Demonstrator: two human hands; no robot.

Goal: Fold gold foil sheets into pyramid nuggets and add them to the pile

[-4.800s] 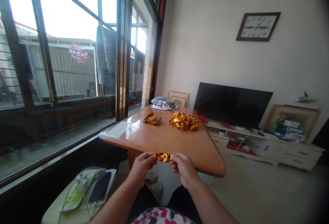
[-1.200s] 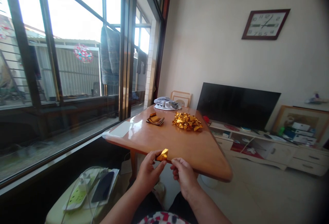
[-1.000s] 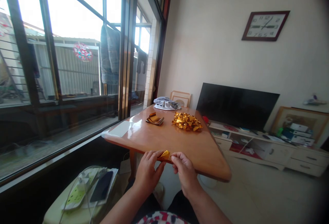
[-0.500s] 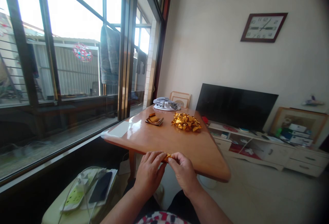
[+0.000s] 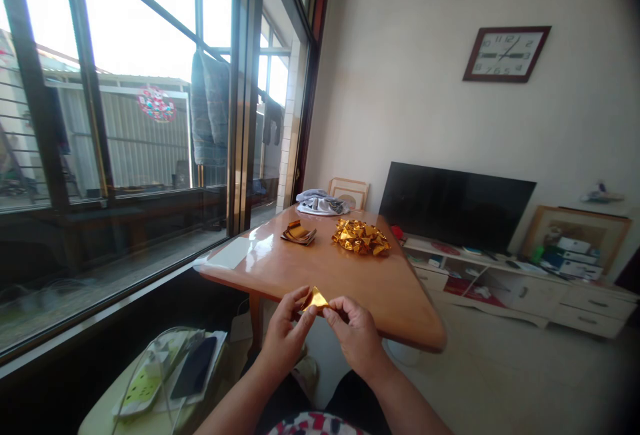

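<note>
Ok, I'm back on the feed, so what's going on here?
The left hand and right hand hold a piece of gold foil paper, its upper part a triangular point, by the near edge of the table. Farther back on the table are a pile of folded gold pieces and, left of it, a small stack of curled sheets.

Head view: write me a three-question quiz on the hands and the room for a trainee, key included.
1. What do the left hand and right hand hold between them?
A) a phone
B) a piece of gold foil
C) a white cloth

2. True or false: in the picture, the pile of gold pieces lies to the right of the small brown-and-gold stack on the table.

3. Fill in: the wall clock hangs higher than the black ____.

Key: 1. B; 2. true; 3. television.
</note>
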